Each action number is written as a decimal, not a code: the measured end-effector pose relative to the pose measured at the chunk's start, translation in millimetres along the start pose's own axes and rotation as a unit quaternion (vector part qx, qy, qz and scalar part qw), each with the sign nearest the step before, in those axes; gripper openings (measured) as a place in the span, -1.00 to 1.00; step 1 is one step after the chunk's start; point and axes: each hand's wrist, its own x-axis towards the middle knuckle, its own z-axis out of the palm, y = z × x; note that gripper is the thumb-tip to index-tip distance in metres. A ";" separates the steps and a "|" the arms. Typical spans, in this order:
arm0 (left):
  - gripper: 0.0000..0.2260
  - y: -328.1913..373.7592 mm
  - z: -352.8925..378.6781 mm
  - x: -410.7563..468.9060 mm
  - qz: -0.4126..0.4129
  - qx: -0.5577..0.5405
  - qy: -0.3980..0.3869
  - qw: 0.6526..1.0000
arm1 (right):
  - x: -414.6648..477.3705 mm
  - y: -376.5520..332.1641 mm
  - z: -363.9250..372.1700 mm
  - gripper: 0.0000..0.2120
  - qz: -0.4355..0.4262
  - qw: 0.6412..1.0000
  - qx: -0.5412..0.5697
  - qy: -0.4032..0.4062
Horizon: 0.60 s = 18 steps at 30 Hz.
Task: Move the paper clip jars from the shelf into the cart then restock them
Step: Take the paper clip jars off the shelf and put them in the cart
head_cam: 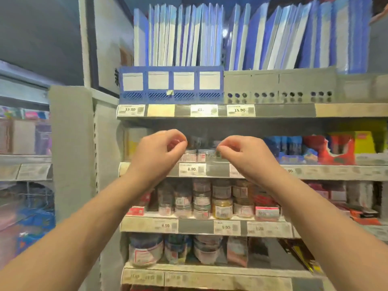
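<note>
left hand (161,150): raised at the shelf (218,170), fingers curled; can't tell if it holds anything
right hand (241,153): fingertips pinched beside a jar top; contact unclear
jars (198,154): on shelf, between the hands, above 6.90 tag (192,169)

On my screen the folders (189,36) are blue and white. The file rack (171,85) is blue with white panels and a hatched base. The grey rack (279,87) carries rows of dark holes. The price tags (192,169) are white with black digits. The jars (191,155) look clear with white-and-red labels, though blur hides the detail.
</note>
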 end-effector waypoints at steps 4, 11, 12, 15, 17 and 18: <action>-0.70 -33.6 46.0 37.5 -0.042 -0.001 -0.038 0.998 | 66.2 45.1 26.2 -0.79 0.000 0.998 0.016 -0.055; -0.35 -87.9 102.4 80.4 -0.068 0.027 -0.104 0.992 | 144.9 83.3 83.0 -0.31 -0.020 0.981 -0.014 -0.190; -0.33 -94.2 109.7 85.5 -0.070 0.033 -0.117 0.990 | 152.7 86.9 89.2 -0.30 -0.022 0.979 -0.020 -0.201; -0.26 -109.4 126.5 101.4 -0.076 0.063 -0.141 0.985 | 174.7 96.4 105.3 -0.33 -0.017 0.980 -0.011 -0.200; -0.26 -116.8 133.1 110.8 -0.060 0.071 -0.131 0.987 | 187.2 100.5 111.5 -0.33 -0.010 0.981 0.002 -0.196; -0.28 -120.4 135.5 115.4 -0.051 0.071 -0.113 0.990 | 192.6 102.0 113.6 -0.32 -0.010 0.979 0.006 -0.204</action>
